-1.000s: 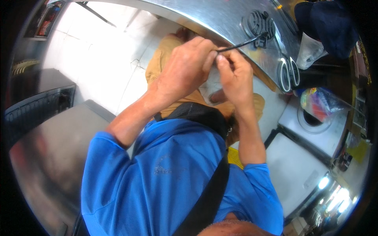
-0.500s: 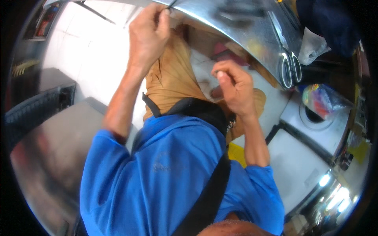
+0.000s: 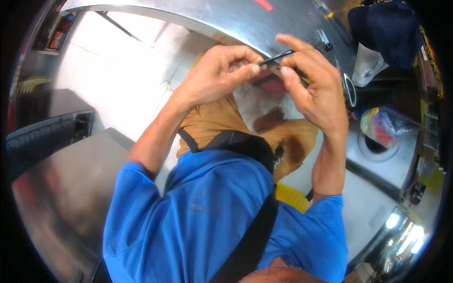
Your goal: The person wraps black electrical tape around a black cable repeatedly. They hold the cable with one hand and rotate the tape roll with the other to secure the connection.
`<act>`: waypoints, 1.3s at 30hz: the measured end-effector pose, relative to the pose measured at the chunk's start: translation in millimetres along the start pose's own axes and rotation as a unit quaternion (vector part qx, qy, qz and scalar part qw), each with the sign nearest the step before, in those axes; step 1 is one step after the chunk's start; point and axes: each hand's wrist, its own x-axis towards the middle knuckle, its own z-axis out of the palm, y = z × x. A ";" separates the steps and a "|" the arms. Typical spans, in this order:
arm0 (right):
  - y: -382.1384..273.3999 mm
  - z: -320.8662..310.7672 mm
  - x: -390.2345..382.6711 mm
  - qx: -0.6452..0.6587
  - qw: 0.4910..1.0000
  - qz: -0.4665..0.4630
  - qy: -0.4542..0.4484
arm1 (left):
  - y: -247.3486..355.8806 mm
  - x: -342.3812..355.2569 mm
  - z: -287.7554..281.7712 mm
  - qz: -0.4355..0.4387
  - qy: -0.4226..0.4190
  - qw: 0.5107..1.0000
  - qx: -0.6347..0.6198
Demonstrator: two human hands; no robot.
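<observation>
Above my lap, just off the edge of the metal table (image 3: 188, 16), my left hand (image 3: 219, 75) pinches a thin black rod (image 3: 277, 57) between thumb and fingers. The rod slants up to the right. Its far end lies by the fingers of my right hand (image 3: 318, 85), which is turned toward it with thumb and fingers apart and the index finger raised. Whether those fingers touch the rod is hard to make out. Scissors lie behind my right hand, and only a white-rimmed handle loop (image 3: 349, 90) shows clearly.
On the table are a red strip (image 3: 264, 4), a yellow-and-black tool (image 3: 325, 10) and a dark blue cap (image 3: 387, 30). A clear plastic bag (image 3: 369, 63) hangs near the cap. At right, a colourful bag (image 3: 381, 125) rests on a white appliance (image 3: 365, 158). A grey surface (image 3: 71, 188) stands at left.
My left hand has come down and right from the table edge, bringing the rod in front of me. My right hand has risen to the right and its fingers have spread from a pinch.
</observation>
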 end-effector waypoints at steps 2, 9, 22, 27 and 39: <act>9.6 9.0 1.2 -0.058 0.998 -0.009 -0.003 | 5.7 0.7 0.8 0.044 0.016 0.993 0.105; 3.5 13.9 18.9 -0.045 0.997 0.062 -0.006 | -15.2 10.0 4.8 0.268 0.174 0.895 0.311; 13.1 19.8 9.8 -0.047 0.998 0.017 0.035 | -3.6 9.1 10.3 0.139 0.151 0.966 0.157; 18.3 16.3 4.2 -0.003 0.999 0.037 0.021 | -9.7 10.4 11.0 0.001 0.090 0.996 0.030; 37.4 -1.9 16.3 0.090 0.990 0.108 -0.013 | -16.4 -13.2 -1.2 -0.071 0.082 0.985 -0.132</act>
